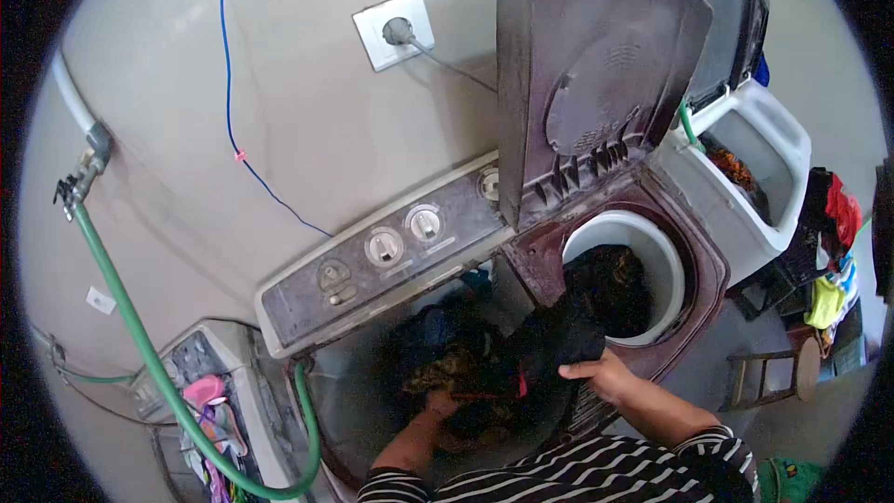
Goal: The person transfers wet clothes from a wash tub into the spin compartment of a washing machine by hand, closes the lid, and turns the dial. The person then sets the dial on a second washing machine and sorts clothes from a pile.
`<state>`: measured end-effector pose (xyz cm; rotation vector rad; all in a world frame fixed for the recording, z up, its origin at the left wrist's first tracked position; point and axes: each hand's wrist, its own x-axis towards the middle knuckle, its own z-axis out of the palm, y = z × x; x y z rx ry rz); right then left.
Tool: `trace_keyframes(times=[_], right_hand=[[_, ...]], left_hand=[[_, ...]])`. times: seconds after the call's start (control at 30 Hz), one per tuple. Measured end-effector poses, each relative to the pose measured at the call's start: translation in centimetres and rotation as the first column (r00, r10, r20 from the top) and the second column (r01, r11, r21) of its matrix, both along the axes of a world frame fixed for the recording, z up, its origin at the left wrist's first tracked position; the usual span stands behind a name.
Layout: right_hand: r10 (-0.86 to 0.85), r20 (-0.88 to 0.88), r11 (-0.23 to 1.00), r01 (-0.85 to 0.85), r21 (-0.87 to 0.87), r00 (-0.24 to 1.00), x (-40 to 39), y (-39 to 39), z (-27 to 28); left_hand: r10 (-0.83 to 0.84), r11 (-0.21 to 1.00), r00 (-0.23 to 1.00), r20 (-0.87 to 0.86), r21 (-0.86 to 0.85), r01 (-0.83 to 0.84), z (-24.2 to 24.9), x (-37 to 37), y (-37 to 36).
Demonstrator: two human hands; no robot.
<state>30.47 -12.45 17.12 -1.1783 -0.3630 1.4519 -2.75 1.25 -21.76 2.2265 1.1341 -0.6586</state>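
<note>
Below me is a twin-tub washing machine [391,284] with dark, wet-looking clothes [447,335] heaped in its left wash tub. My left hand [441,404] is down among them, its fingers mostly buried in the cloth, so its grip does not show. A black garment [554,335] stretches from the wash tub across the divider to the round spin tub. My right hand [596,375] is closed on that garment near the spin tub's front rim, thumb on top. Inside the white spin tub [672,265] lies more dark clothing [610,284].
The spin-side lid [605,65] stands raised. A green hose [130,321] drops from a wall tap [86,177] into the wash tub. A second washer [782,158] stands right, beside piled clothes [829,224] and a wooden stool [778,377]. Another laundry-filled machine [251,363] is left.
</note>
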Motion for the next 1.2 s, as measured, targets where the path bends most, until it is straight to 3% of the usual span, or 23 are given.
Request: trace_keyframes(times=[0.1,0.2,0.3,0.33,0.37,0.47,0.53,0.63,0.7,0.73,0.8,0.9,0.97,1.03,1.07,1.13,1.2], right_hand=[[0.063,-0.009,0.997,-0.062,0.047,0.998,-1.1,0.7,-0.5],[0.114,0.06,0.991,-0.118,0.067,0.992,-1.8,0.6,-2.5],[0.207,0.26,0.975,-0.219,0.018,0.943,-2.5,-0.2,-6.4],[0.206,0.256,0.975,-0.221,0.033,0.944,-2.6,-0.4,-7.2],[0.274,0.266,0.961,-0.27,-0.05,0.924,-2.6,-0.6,-8.0],[0.48,0.251,0.865,-0.405,-0.296,0.841,-2.6,-1.2,-9.7],[0.512,0.203,0.837,-0.432,-0.335,0.835,-2.6,-1.3,-9.8],[0.491,0.176,0.846,-0.419,-0.331,0.853,-2.7,-1.0,-8.0],[0.456,0.108,0.889,-0.447,-0.102,0.883,-2.7,-1.1,-11.1],[0.474,0.096,0.88,-0.465,-0.103,0.876,-2.9,-1.3,-11.1],[0.461,0.04,0.887,-0.46,-0.037,0.887,-3.4,-1.4,-10.0],[0.461,0.087,0.884,-0.465,0.037,0.883,-3.9,-1.7,-7.1],[0.49,0.217,0.831,-0.528,0.174,0.844,-2.9,-1.7,-2.5],[0.44,0.276,0.803,-0.512,0.305,0.855,-1.9,-1.4,0.4],[0.416,0.233,0.782,-0.476,0.402,0.879,-1.0,-1.4,3.4],[0.376,0.261,0.721,-0.458,0.52,0.889,1.0,-0.6,6.7],[0.302,0.279,0.694,-0.411,0.591,0.911,3.2,-1.0,11.6]], left_hand=[[-0.089,0.952,0.839,0.537,0.293,-0.087,-3.0,-2.6,-1.9],[-0.34,0.818,0.417,0.843,0.484,-0.311,-3.4,-3.2,-1.4],[-0.48,0.772,0.429,0.766,0.601,-0.21,-1.2,-3.1,-1.4],[0.091,0.937,0.812,0.576,0.227,-0.266,0.1,-2.6,-1.8],[0.518,0.851,0.855,0.003,-0.097,-0.516,2.8,-1.6,-1.9],[0.48,0.87,0.877,0.017,-0.136,-0.473,16.2,1.4,-3.1],[0.442,0.882,0.897,0.023,-0.195,-0.43,25.0,3.4,-5.2],[0.455,0.842,0.891,-0.009,-0.322,-0.433,39.4,6.1,-10.1],[0.345,0.925,0.928,0.143,-0.219,-0.31,49.4,7.0,-11.2],[0.142,0.99,0.986,0.09,-0.006,-0.142,51.7,6.8,-11.5],[0.163,0.974,0.898,0.408,0.078,-0.212,52.9,5.7,-12.4],[0.192,0.945,0.854,0.484,0.143,-0.293,53.1,6.7,-13.2],[0.472,0.728,0.527,0.707,0.025,-0.685,52.6,7.5,-13.8],[0.553,0.596,0.249,0.796,-0.169,-0.785,53.3,8.5,-13.3],[0.557,0.597,0.242,0.795,-0.181,-0.782,53.8,9.3,-12.9],[0.528,0.72,-0.263,0.808,-0.59,-0.365,55.1,11.0,-11.8],[0.534,0.797,-0.351,0.769,-0.596,-0.094,57.3,13.5,-11.6]])
